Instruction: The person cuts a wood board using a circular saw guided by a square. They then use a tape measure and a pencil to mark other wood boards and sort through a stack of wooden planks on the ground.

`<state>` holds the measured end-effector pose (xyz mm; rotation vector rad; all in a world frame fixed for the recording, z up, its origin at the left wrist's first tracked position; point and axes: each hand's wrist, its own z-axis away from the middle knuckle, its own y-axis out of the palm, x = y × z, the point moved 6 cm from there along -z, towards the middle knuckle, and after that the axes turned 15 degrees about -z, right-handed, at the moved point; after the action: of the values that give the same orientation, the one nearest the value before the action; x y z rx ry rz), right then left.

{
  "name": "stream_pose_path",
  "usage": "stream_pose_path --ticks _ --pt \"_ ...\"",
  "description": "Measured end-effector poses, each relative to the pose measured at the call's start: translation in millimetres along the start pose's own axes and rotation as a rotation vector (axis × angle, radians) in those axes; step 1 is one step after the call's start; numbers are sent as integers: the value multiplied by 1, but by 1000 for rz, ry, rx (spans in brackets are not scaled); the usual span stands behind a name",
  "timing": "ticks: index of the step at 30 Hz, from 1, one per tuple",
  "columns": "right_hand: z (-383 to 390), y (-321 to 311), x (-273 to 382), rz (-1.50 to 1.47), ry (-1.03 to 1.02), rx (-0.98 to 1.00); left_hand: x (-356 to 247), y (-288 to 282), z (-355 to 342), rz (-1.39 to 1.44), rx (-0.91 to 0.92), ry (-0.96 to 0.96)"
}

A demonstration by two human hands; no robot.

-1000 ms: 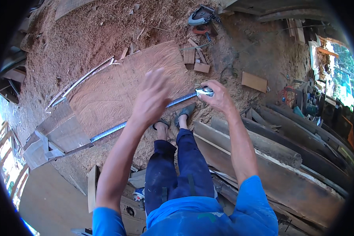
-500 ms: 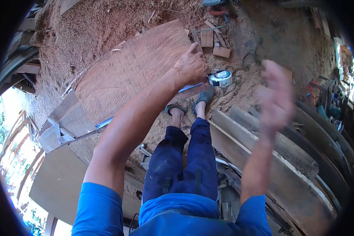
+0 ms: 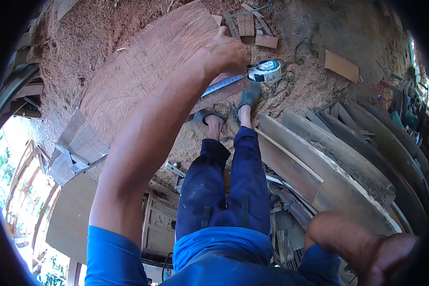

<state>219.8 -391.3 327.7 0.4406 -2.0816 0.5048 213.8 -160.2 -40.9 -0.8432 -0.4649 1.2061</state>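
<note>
My left hand (image 3: pixel 229 55) is closed at the right end of a broad wooden panel (image 3: pixel 143 59) with wavy grooves across it. Against its curled fingers sits the case of a tape measure (image 3: pixel 266 71), round, pale and dark. The tape's blade (image 3: pixel 224 85) runs out leftward along the panel's near edge, then passes behind my left forearm. The fingertips on the tape are hidden under the hand. At the lower right rim, bent back near my side, my right hand (image 3: pixel 391 260) is dark and partly cut off; its fingers cannot be made out.
Long boards (image 3: pixel 338 162) lean in a stack at the right. Small wood offcuts (image 3: pixel 266 41) and a flat brown piece (image 3: pixel 342 66) lie on the ground beyond. Sawdust (image 3: pixel 88 38) is heaped at the far left. My feet in grey shoes (image 3: pixel 249 95) stand close below the tape.
My right hand has swung from beside the tape measure back to the lower right rim. My left hand stays at the tape; the whole view has shifted slightly.
</note>
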Motion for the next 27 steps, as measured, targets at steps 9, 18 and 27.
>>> stream_pose_path --ticks 9,18,27 --pt "24 12 -14 58 54 -60 -3 -17 1 82 169 -35" --pt "126 99 -143 335 566 175 -1 -13 2 105 172 -17" --pt "143 134 -192 562 520 380 0 -3 -7 34 50 -20"
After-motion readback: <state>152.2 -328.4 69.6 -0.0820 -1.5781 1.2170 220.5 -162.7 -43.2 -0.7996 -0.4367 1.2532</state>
